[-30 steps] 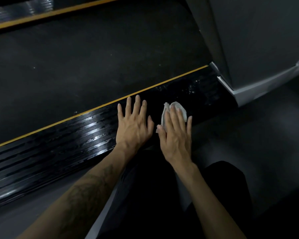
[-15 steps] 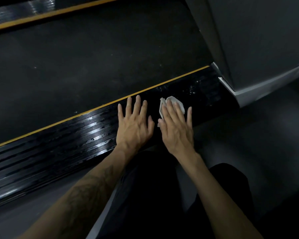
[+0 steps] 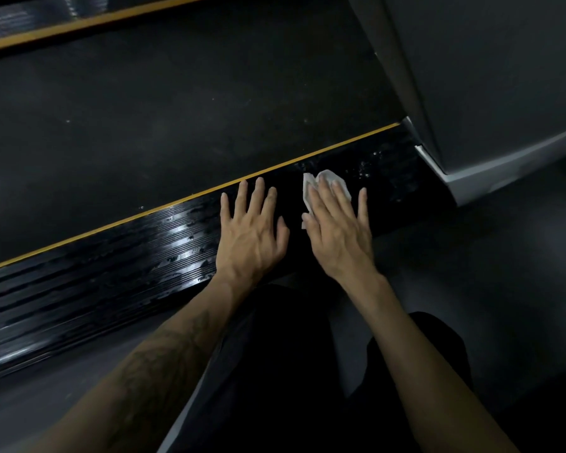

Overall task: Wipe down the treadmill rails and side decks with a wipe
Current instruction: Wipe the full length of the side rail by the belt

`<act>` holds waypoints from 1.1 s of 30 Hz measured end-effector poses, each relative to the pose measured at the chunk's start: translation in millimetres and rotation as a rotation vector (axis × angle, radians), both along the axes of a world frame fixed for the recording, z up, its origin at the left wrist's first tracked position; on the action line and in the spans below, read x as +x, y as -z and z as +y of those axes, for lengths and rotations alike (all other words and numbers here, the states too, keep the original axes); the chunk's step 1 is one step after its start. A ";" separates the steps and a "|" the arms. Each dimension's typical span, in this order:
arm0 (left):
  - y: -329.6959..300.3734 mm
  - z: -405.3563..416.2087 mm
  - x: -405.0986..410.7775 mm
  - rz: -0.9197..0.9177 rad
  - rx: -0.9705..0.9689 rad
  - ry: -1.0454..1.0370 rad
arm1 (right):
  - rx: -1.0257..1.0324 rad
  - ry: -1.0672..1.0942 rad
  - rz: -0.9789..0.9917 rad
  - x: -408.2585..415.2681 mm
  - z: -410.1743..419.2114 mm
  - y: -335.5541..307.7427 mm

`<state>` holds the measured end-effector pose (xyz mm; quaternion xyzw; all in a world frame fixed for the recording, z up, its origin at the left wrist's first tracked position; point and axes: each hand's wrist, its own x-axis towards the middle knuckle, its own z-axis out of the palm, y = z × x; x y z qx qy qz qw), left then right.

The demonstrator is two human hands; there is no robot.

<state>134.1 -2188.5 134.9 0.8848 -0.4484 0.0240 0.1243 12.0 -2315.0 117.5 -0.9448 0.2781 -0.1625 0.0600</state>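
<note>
Side deck (image 3: 118, 266) ran diagonally from lower left to upper right, with the belt (image 3: 164, 125) behind it and the floor (image 3: 504, 256) in front. An edge strip (image 3: 177, 202) lay between deck and belt. Left hand (image 3: 250, 237) lay flat on the deck. Right hand (image 3: 339, 230) lay just right of it, apart, flat on a wipe (image 3: 311, 188) that lay on the deck. Motor cover (image 3: 487, 76) stood at the deck's right end. A second deck (image 3: 23, 18) lay beyond the belt.
</note>
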 end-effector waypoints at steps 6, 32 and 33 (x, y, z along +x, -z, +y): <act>0.9 -1.5 -0.3 0.003 0.006 -0.010 | 0.006 0.078 -0.022 -2.9 28.9 4.9; 3.2 -5.4 -0.7 0.000 -0.008 -0.016 | 0.104 -0.021 0.070 15.7 12.2 -10.6; 3.8 -5.5 -0.9 -0.003 -0.009 -0.016 | 0.102 -0.050 0.096 21.6 6.1 -13.6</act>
